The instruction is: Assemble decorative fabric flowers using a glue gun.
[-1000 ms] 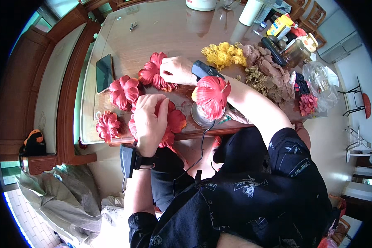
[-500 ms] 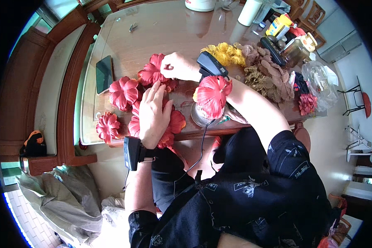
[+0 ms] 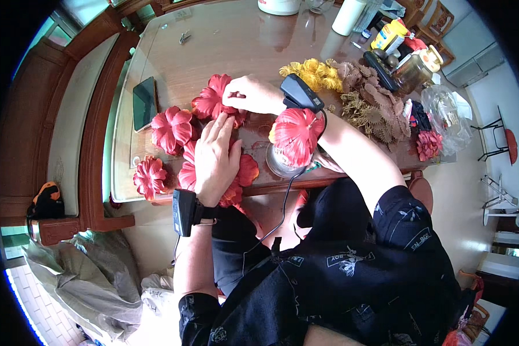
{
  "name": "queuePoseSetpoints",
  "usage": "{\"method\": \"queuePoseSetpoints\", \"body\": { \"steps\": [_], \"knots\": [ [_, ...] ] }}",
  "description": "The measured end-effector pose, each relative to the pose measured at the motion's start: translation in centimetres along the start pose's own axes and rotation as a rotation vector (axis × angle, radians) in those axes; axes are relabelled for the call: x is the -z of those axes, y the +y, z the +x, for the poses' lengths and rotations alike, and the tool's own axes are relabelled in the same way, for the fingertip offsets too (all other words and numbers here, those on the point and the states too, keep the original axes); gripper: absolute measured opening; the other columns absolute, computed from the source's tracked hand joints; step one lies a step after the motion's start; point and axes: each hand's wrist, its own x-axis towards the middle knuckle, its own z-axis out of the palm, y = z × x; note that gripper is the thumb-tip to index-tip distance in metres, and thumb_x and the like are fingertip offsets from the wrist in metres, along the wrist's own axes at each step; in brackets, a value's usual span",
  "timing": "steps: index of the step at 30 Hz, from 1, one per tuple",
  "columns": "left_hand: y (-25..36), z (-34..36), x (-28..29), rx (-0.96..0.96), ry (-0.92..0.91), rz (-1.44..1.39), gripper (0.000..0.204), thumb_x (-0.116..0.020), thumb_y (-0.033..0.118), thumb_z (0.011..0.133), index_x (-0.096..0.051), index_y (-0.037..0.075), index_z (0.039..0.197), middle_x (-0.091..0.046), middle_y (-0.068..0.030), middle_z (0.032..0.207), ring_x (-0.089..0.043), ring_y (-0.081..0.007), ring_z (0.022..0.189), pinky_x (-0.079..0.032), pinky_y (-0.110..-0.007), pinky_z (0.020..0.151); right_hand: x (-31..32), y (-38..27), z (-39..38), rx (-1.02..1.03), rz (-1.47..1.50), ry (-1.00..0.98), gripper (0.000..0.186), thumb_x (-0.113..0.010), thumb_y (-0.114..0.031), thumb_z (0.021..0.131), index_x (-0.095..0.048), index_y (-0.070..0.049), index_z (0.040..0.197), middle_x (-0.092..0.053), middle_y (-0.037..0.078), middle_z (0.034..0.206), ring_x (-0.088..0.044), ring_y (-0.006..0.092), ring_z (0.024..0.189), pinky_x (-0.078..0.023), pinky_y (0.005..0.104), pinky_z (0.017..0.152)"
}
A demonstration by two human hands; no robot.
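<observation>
1. Jar of tinted glass (image 3: 412, 74) with a cream lid stands on the table's right side; its contents are too unclear to tell.
2. Round silver tin (image 3: 278, 165) sits by the near edge. A red artificial bloom (image 3: 296, 137) shows above it and hides most of the inside, so I cannot tell what it contains.
3. Clear plastic bag (image 3: 446, 109) lies crumpled at the right, its contents blurred. A yellow bottle (image 3: 388, 36) stands beyond the jar, and a white tub (image 3: 279, 6) is by the far edge.
4. Left hand (image 3: 216, 164) is open, fingers extended, lying over the near red flower (image 3: 246, 171).
5. Right hand (image 3: 249, 95) has its fingers curled at the petals of the far red flower (image 3: 212, 95); I cannot tell whether it grips them.
6. Left red flower (image 3: 172, 130) lies between the far one and the small red flower (image 3: 150, 177), which rests close to the near-left corner.
7. Near red flower's petals reach the table's near edge; a dark phone (image 3: 145, 104) lies along the left edge.
8. Room for moving lies beyond the hands, where glossy tabletop (image 3: 236, 46) stretches toward the tub; yellow flower pieces (image 3: 311, 75) and brown ones (image 3: 380, 101) crowd the right.
</observation>
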Motion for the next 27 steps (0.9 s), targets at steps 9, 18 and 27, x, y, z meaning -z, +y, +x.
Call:
{"method": "queuePoseSetpoints", "body": {
  "steps": [9,18,27],
  "knots": [
    [0.0,-0.3,-0.2,0.018,-0.031,0.036,0.048,-0.066,0.009,0.077,-0.055,-0.004,0.121,-0.052,-0.0208,0.132,-0.049,-0.0379,0.120,-0.040,-0.043,0.101,0.3,0.1,-0.9,0.334,-0.318,-0.059,0.023,-0.063,-0.016,0.085,-0.062,-0.002,0.103,-0.059,0.013,0.098,-0.062,0.0271,0.077,-0.052,0.0353,0.070],
    [0.6,0.6,0.1,0.041,-0.019,0.009,0.053,-0.067,0.012,0.080,-0.049,-0.003,0.127,-0.052,-0.0211,0.129,-0.051,-0.0373,0.112,-0.042,-0.043,0.098,0.6,0.1,-1.2,0.275,-0.163,0.101,0.017,-0.062,-0.014,0.086,-0.068,-0.001,0.095,-0.065,0.014,0.092,-0.065,0.0308,0.084,-0.052,0.0355,0.075],
    [0.0,0.9,-0.5,0.111,-0.071,0.166,0.056,-0.067,0.026,0.083,-0.049,-0.006,0.126,-0.056,-0.0232,0.120,-0.054,-0.0378,0.102,-0.046,-0.041,0.088,1.5,-2.0,-1.9,0.062,-0.052,0.038,0.018,-0.066,-0.017,0.087,-0.069,-0.003,0.098,-0.069,0.010,0.088,-0.066,0.0196,0.080,-0.051,0.0306,0.074]
  ]
}}
